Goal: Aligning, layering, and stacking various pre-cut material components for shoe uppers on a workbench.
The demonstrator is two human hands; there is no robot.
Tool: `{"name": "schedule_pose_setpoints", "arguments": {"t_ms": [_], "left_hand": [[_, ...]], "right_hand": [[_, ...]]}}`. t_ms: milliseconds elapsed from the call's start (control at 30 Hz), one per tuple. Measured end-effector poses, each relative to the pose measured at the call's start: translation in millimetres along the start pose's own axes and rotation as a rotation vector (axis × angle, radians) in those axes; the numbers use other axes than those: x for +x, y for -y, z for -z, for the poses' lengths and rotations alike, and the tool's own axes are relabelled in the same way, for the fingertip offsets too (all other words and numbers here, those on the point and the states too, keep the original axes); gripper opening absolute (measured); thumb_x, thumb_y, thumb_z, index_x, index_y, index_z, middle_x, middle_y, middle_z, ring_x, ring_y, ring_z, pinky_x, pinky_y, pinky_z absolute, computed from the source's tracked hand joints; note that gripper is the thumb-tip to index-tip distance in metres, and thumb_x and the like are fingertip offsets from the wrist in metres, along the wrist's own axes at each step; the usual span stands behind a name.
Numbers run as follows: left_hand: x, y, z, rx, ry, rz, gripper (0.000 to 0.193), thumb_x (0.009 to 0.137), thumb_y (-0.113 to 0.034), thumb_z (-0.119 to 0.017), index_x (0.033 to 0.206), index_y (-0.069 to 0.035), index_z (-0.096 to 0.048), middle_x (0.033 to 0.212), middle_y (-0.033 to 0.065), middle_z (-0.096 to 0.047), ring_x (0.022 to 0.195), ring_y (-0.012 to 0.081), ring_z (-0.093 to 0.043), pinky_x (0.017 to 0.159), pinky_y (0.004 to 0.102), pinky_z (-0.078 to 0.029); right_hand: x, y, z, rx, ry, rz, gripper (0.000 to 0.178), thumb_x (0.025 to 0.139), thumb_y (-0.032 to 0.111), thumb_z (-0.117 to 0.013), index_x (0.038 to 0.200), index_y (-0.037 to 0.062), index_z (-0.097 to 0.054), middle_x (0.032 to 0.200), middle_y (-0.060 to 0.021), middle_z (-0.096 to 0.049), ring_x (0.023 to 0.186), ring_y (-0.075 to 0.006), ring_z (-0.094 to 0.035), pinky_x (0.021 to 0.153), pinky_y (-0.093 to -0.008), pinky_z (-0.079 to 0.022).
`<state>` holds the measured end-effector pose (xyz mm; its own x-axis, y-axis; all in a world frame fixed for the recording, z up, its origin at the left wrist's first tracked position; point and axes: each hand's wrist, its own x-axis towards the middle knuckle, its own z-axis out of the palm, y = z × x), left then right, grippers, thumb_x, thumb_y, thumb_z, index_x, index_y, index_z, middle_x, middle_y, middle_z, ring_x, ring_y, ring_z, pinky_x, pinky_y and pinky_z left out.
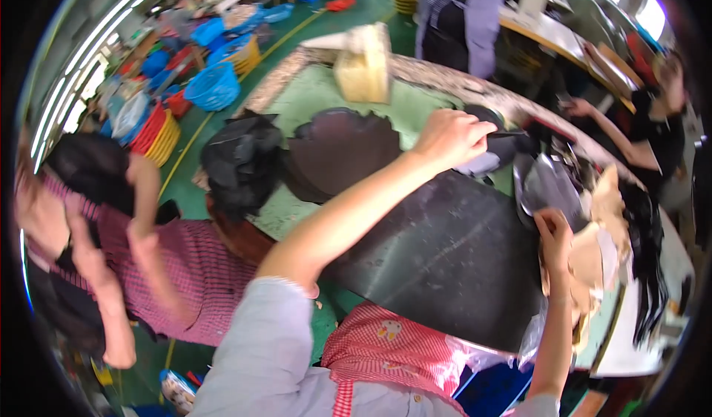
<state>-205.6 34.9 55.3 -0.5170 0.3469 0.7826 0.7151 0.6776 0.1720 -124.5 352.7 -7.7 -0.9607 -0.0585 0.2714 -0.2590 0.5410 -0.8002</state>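
My left hand (456,141) reaches across the board, its fingers closed on a thin dark handle (507,133). The far end of that tool blends into dark items, so its kind is unclear. Below that hand is a round dish with something pale grey (478,165) in it. My right hand (555,230) is pinched at the lower edge of a shiny dark grey cut piece (547,183) with curved sides. A large black board (445,254) lies in front of me. Beyond its left part, dark brown cut pieces (341,150) are fanned in a stack.
A crumpled black bundle (243,161) sits at the table's left end, and a yellowish block (362,64) at the back. Tan pieces (589,257) and black strips (647,254) lie right. A co-worker (170,268) is close on my left; another (653,127) sits far right.
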Motion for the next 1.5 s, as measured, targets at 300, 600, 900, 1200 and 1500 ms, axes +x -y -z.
{"name": "schedule_pose_setpoints", "arguments": {"t_ms": [300,600,900,1200,1500], "left_hand": [[-113.2,-147.8,48.2,-0.609,0.583,0.39,0.024,0.096,-0.025,-0.066,0.083,-0.006,-0.06,0.08,0.0045,-0.06,0.07,0.0191,-0.063,0.062,0.0327,-0.05],[-105.4,-159.3,30.9,-1.057,0.421,0.83,0.018,0.104,-0.013,-0.052,0.099,0.003,-0.058,0.075,0.0085,-0.06,0.064,0.016,-0.059,0.06,0.0313,-0.048],[-106.1,-170.4,40.4,-1.121,0.508,0.901,0.02,0.108,-0.015,-0.046,0.102,0.001,-0.057,0.084,0.0034,-0.059,0.072,0.0092,-0.058,0.064,0.0247,-0.047],[-103.9,-169.5,38.9,-0.921,0.455,0.686,0.018,0.106,-0.01,-0.046,0.097,0.003,-0.053,0.083,0.0088,-0.058,0.069,0.0153,-0.059,0.064,0.0288,-0.049],[-108.7,-171.1,37.6,-0.975,0.489,0.745,0.018,0.106,-0.011,-0.045,0.096,0.001,-0.053,0.082,0.0063,-0.058,0.069,0.0124,-0.058,0.064,0.0263,-0.049]], "right_hand": [[-23.9,62.0,-4.7,0.186,-0.046,-0.041,0.008,0.091,0.008,-0.071,0.093,0.0013,-0.073,0.09,-0.0023,-0.071,0.083,-0.0058,-0.062,0.075,-0.0233,-0.05],[-91.3,119.7,-32.6,0.4,0.143,-0.178,0.018,0.096,0.008,-0.066,0.111,0.0009,-0.074,0.103,-0.0101,-0.071,0.094,-0.0144,-0.065,0.084,-0.0273,-0.051],[-104.2,127.9,-26.7,0.338,0.145,-0.179,0.02,0.095,0.004,-0.064,0.112,-0.0008,-0.072,0.104,-0.0135,-0.071,0.092,-0.0197,-0.069,0.082,-0.029,-0.054],[-101.9,127.1,-24.4,0.217,0.113,-0.08,0.021,0.091,0.0,-0.065,0.111,-0.0012,-0.073,0.101,-0.0142,-0.072,0.088,-0.0219,-0.072,0.08,-0.0295,-0.055],[-107.0,127.7,-24.7,0.171,0.102,-0.04,0.021,0.089,-0.001,-0.067,0.109,-0.0007,-0.074,0.101,-0.0139,-0.073,0.088,-0.021,-0.073,0.078,-0.0297,-0.057]]}}
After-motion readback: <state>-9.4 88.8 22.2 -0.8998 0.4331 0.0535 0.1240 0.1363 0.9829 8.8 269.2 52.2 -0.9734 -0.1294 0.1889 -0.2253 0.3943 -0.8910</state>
